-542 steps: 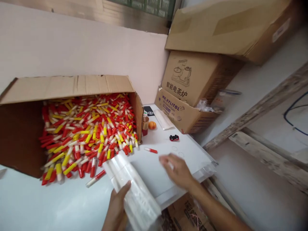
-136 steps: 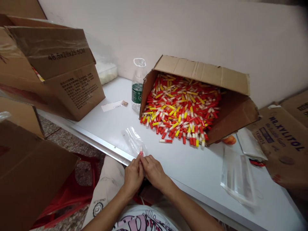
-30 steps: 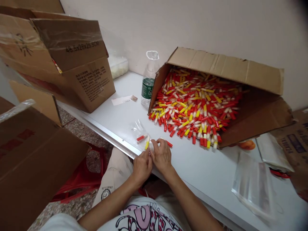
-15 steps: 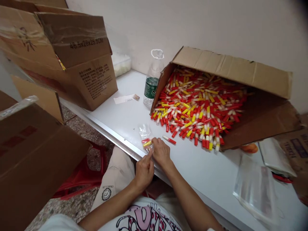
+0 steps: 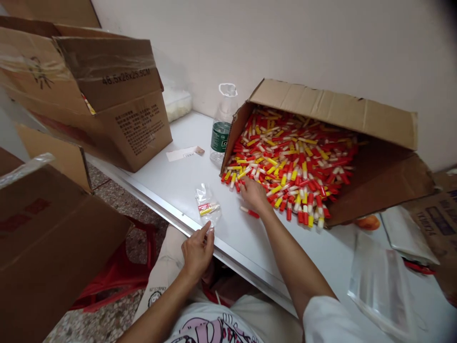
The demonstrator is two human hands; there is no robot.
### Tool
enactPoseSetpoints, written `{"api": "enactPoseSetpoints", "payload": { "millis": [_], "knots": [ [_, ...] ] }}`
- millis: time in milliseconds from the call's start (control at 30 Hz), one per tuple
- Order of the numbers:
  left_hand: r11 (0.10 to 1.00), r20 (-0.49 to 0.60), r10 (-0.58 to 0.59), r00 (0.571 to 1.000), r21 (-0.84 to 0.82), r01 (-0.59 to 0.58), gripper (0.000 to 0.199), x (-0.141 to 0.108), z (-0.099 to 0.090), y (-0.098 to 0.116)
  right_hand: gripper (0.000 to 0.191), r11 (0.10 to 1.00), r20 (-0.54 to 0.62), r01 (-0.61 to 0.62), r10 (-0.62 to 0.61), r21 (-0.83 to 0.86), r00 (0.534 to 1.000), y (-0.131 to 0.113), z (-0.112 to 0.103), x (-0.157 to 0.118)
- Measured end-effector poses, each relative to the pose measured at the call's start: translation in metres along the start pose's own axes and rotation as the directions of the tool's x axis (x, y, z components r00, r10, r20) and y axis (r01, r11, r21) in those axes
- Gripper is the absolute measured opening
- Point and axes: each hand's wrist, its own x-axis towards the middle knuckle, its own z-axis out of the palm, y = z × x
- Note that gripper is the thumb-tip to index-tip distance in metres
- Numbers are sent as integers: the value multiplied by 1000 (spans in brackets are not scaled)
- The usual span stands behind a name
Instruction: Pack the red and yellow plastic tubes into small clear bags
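Note:
A small clear plastic bag (image 5: 203, 193) lies on the table with red, yellow and white capped tubes inside. My left hand (image 5: 198, 250) is closed at the table's front edge, its thumb and finger pinching the near end of the bag. My right hand (image 5: 253, 194) reaches to the front left edge of the heap of capped tubes (image 5: 285, 166), fingers bent down among them. What sits between those fingertips is hidden. The heap spills from a cardboard box (image 5: 333, 114) lying on its side. One loose red-and-white tube (image 5: 249, 212) lies below my right wrist.
A large clear bottle (image 5: 220, 136) with a green label stands left of the tipped box. Cardboard boxes (image 5: 143, 114) rise at the left. Flat clear bags (image 5: 378, 276) lie at the right of the white table (image 5: 303, 267). A red stool (image 5: 114, 276) stands below.
My right hand has left the small bag and moved up and right to the heap. The left hand keeps the bag's near end, slightly further left.

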Motion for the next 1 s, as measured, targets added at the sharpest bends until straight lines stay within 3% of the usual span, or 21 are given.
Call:
{"api": "enactPoseSetpoints", "payload": {
  "millis": [67,167,400,467,533,633,733,867,1000],
  "knots": [
    [1000,-7,16,1000,0,-16,34,0,1,-1,35,1000,5,-16,16,-26,1000,-3,-3,12],
    [999,-28,26,999,-25,-27,34,2,3,-6,31,998,39,-2,5,-67,999,-5,-2,8],
    [995,-43,9,999,-97,-14,33,8,4,-9,25,974,136,-45,76,-224,988,28,23,-66],
    [995,-44,21,999,-93,-25,32,9,5,-6,27,978,129,7,20,-210,991,36,28,-87],
    [997,-51,24,998,-74,-28,31,10,6,-1,29,990,155,110,-95,-88,983,39,28,-106],
    [999,-63,13,998,-44,-16,31,11,8,5,31,952,221,267,-296,152,929,30,21,-129],
    [999,-52,32,998,-24,-33,33,11,9,10,33,908,167,345,-388,238,906,15,15,-143],
    [997,-21,81,997,-18,-81,34,5,12,15,29,932,78,320,-336,172,939,-6,22,-143],
    [990,32,136,990,-36,-135,35,-4,19,20,26,988,43,147,-149,54,988,-22,41,-136]
  ]
}}
